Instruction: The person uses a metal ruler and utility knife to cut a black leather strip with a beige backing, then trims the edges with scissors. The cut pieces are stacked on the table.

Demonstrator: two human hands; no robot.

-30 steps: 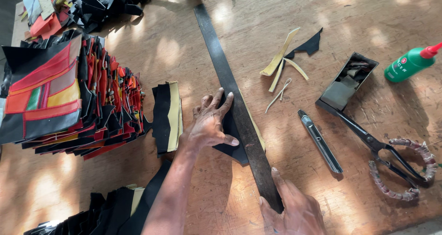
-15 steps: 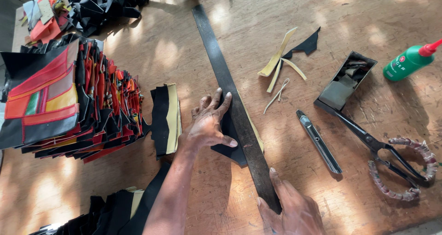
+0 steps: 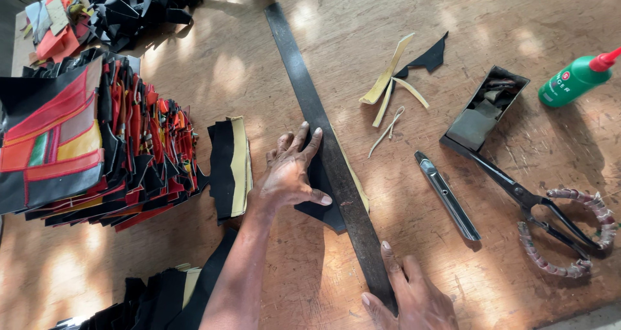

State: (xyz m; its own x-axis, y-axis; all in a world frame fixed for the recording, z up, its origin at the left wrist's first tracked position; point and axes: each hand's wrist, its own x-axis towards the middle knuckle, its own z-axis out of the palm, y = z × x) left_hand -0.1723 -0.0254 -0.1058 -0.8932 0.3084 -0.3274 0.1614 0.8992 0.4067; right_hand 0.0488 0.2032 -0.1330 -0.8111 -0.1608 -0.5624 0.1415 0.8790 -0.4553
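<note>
Fingers of the left hand are spread flat on a black piece under the ruler, mid-desk. Ruler's near end is pinned by the right hand, fingers together. No cut is seen yet; the knife lies untouched.

A long straightedge lies on the bench, running from the far edge towards the near edge, with a flat piece of material under its middle. To its left, a small stack of cut pieces lies beside a big pile of panels at the left edge. To its right lie loose strips, a knife, a small tray, scissors and, by the right edge, a bottle.
</note>
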